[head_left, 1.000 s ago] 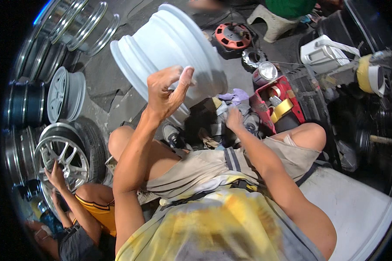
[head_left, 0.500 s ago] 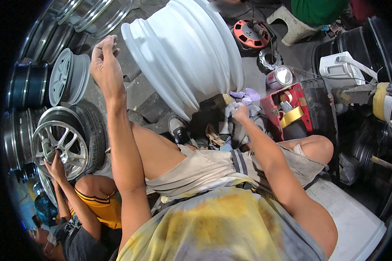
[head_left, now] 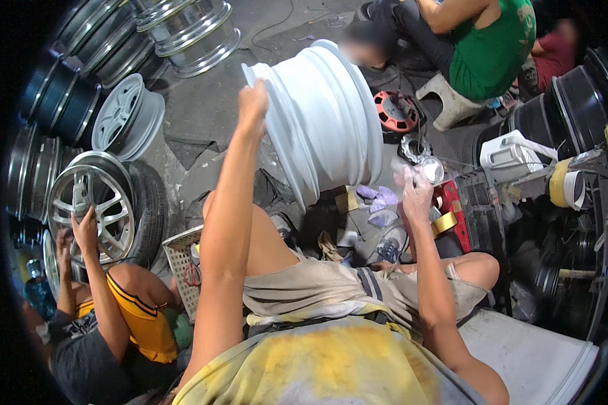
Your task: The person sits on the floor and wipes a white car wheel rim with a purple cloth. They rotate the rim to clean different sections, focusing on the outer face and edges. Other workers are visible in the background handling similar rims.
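Note:
A white-grey wheel rim hangs tilted in front of me, its barrel toward me. My left hand is closed on the rim's left edge, the fingers partly hidden behind it. My right hand is raised to the right of the wheel rim, apart from it, near a round tin. Motion smears its fingers, so I cannot make out whether they hold anything. Below the wheel rim, a purple cloth lies on the floor beside my shoe.
A red box with a yellow tape roll stands at right. An orange cable reel sits beyond. On the left, a co-worker's hand works at a spoked wheel; another person in green sits ahead. Stacked rims line the far left.
My left hand has come onto the wheel rim's edge from being raised beside it. My right hand has moved up, away from the cloths. The view has shifted, showing more of the floor ahead.

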A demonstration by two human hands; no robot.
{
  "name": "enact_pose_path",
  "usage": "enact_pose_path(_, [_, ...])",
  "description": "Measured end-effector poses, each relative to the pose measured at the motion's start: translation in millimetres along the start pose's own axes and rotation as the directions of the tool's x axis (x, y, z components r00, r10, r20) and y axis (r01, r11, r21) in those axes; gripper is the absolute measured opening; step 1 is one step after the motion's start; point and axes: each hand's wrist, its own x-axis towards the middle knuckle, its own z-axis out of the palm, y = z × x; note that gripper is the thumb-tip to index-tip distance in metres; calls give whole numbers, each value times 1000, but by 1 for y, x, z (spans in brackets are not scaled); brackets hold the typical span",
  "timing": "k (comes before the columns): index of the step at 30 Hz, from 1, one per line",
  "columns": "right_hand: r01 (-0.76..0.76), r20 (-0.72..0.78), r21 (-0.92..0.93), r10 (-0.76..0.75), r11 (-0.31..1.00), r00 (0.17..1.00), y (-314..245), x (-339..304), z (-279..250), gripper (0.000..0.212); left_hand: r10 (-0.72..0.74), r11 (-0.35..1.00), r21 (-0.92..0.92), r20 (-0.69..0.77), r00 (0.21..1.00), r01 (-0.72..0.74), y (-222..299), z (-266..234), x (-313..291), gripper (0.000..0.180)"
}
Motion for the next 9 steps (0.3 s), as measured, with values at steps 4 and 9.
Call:
enact_pose_path(4, [561,-25,-157,-571,813,821,-93,37,14,28,17,999,31,34,999,-18,0,9,-11,51])
enact_pose_path(9, [783,301,-452,-754,426,584,-53,44,54,45,201,925,356,-153,968,-135,-25,6,-7,52])
